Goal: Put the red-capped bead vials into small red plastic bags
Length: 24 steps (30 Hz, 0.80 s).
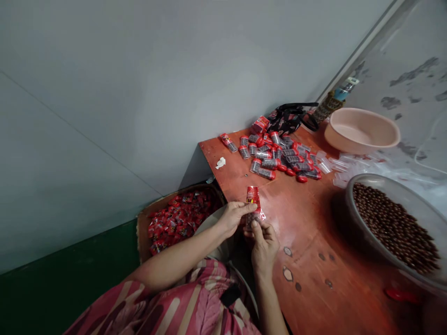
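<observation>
Over the near edge of the table, both hands grip a small clear tube in a red printed wrapper [252, 194], with dark round pieces showing in its lower part. My left hand [232, 218] pinches its middle from the left, thumb across the front. Lower down, my right hand [265, 244] presses a thumb against its bottom end, fingers curled behind. Farther back lies a pile of red-capped clear tubes [270, 163] filled with dark balls. One red-wrapped tube [228, 142] rests apart at the left of that pile.
Below the table's left edge stands a carton [141, 232] of red-wrapped packs [178, 214]. A grey basin [352, 209] of brown balls [394, 223] sits at right, near empty clear tubes [342, 165]. Behind are a pink basin [363, 146], a dark floral bag [284, 118] and a bottle [331, 102].
</observation>
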### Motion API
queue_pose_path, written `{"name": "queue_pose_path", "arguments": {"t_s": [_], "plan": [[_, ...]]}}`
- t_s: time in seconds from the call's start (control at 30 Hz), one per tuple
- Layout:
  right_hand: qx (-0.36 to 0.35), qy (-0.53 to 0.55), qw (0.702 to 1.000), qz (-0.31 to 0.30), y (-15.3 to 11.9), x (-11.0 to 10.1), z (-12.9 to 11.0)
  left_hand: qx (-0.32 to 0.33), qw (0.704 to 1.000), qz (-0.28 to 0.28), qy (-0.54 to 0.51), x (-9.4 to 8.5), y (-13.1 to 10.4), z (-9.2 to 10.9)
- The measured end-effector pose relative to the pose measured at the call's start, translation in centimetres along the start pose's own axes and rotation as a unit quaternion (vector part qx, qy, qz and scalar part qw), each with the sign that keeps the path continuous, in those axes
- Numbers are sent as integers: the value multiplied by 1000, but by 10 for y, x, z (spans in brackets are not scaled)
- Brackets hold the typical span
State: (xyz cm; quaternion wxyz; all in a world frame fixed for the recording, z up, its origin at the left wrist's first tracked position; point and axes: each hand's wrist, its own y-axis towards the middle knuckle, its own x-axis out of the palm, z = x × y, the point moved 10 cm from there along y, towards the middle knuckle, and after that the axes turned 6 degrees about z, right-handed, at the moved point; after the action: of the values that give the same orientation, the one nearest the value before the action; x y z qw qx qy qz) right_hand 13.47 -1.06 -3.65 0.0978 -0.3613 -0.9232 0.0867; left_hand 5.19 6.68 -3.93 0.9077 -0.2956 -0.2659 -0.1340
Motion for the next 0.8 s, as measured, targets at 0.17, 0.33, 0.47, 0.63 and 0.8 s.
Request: {"name": "queue_pose_path", "arguments": {"t_s": [0.17,0.33,0.47,0.63,0.8], "plan": [[-78,-70,994,19,-1,-5,-15,24,999,9,36,0,-1,5],[-49,-61,997,2,2,-4,-9,34,999,12,34,-1,0,6],[70,71,994,-38,2,8,13,6,999,-14,44,0,0,0],[-7,-10,1000,-3,3,-1,0,36,997,5,73,-4,-1,2],[-70,-75,995,16,4,-7,-12,50,996,14,70,-3,-2,2]]}}
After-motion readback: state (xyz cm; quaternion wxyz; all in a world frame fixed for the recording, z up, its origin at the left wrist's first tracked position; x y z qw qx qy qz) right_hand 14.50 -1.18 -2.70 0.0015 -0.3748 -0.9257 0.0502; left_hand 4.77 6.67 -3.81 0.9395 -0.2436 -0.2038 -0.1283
